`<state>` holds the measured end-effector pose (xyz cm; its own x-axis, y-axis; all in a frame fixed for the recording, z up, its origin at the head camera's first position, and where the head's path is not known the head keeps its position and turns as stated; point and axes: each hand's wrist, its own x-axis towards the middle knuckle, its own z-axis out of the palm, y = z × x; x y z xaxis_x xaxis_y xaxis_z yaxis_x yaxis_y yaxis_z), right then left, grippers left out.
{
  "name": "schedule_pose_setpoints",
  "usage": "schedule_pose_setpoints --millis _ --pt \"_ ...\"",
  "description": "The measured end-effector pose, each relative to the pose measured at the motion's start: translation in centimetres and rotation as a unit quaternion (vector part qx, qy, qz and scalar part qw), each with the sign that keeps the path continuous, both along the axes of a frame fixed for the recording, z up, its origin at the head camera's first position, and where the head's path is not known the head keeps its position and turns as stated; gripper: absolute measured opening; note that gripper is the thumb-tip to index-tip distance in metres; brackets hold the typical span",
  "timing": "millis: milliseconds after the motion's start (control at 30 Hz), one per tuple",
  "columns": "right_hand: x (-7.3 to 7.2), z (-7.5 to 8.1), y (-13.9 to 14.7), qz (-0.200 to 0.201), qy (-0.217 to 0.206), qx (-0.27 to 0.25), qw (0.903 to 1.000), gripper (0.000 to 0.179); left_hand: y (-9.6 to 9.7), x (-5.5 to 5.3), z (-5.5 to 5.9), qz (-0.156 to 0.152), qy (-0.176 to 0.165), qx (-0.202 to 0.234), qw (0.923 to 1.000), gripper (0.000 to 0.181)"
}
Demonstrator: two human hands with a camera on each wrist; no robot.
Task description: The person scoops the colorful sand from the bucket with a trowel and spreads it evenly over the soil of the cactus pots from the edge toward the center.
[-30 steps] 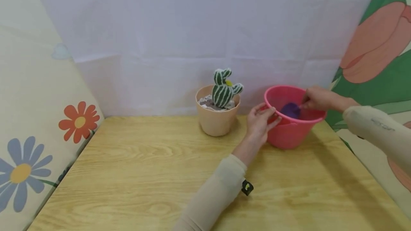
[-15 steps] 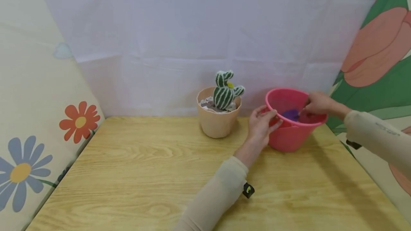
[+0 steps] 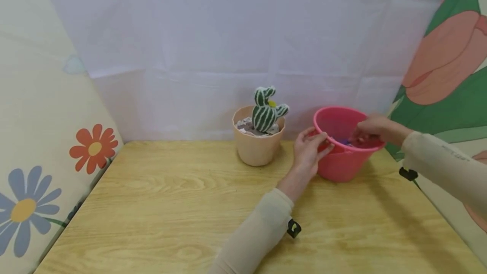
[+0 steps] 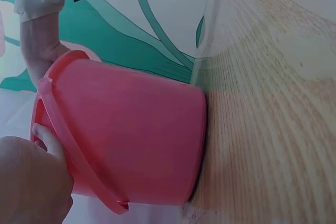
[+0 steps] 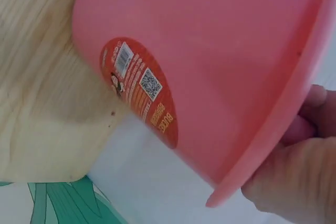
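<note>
A pink bucket [image 3: 338, 166] stands at the right back of the table, its handle [image 4: 79, 150] hanging down the side. My left hand [image 3: 307, 151] grips the near left rim, fingers and thumb on either side of it. Over the right rim, my right hand [image 3: 373, 130] reaches into the bucket with curled fingers. It holds a purple scoop [image 3: 345, 141], mostly hidden behind the near wall. In the right wrist view, the bucket wall [image 5: 220, 51] bears an oval label, and the hand [image 5: 294, 177] is partly visible behind the rim.
Left of the bucket stands a peach pot [image 3: 258, 150] with a green-and-white knitted cactus [image 3: 264, 117] in it. Both are on a wood-grain table [image 3: 171, 206]. A white sheet [image 3: 213, 45] hangs behind, and flower-patterned walls [image 3: 449, 58] flank the sides.
My right hand has moved slightly left and lower into the bucket, and the purple scoop has sunk mostly out of sight. The left hand keeps its hold on the rim.
</note>
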<state>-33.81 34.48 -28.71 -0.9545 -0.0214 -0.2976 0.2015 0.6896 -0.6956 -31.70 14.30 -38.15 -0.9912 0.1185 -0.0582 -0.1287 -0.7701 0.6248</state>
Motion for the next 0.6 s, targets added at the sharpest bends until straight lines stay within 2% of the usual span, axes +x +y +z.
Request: schedule_pose_setpoints --millis 100,233,467,600 --pt "0.0 -0.3 -0.4 0.026 0.034 0.064 0.9970 0.017 0.0 -0.1 -0.2 -0.003 0.005 0.006 1.0000 0.039" --pt "0.3 -0.8 -0.6 0.067 0.093 0.125 0.9855 0.021 0.1 -0.2 -0.2 -0.002 0.015 0.010 0.9998 0.039" --pt "0.8 -1.7 0.1 0.125 0.178 0.156 0.9636 0.016 0.4 -0.3 -0.2 0.000 0.017 0.018 0.9997 0.039" --pt "1.0 -1.8 0.5 0.141 0.202 0.160 0.9559 0.017 0.6 -0.2 -0.1 -0.002 0.011 0.015 0.9998 0.040"
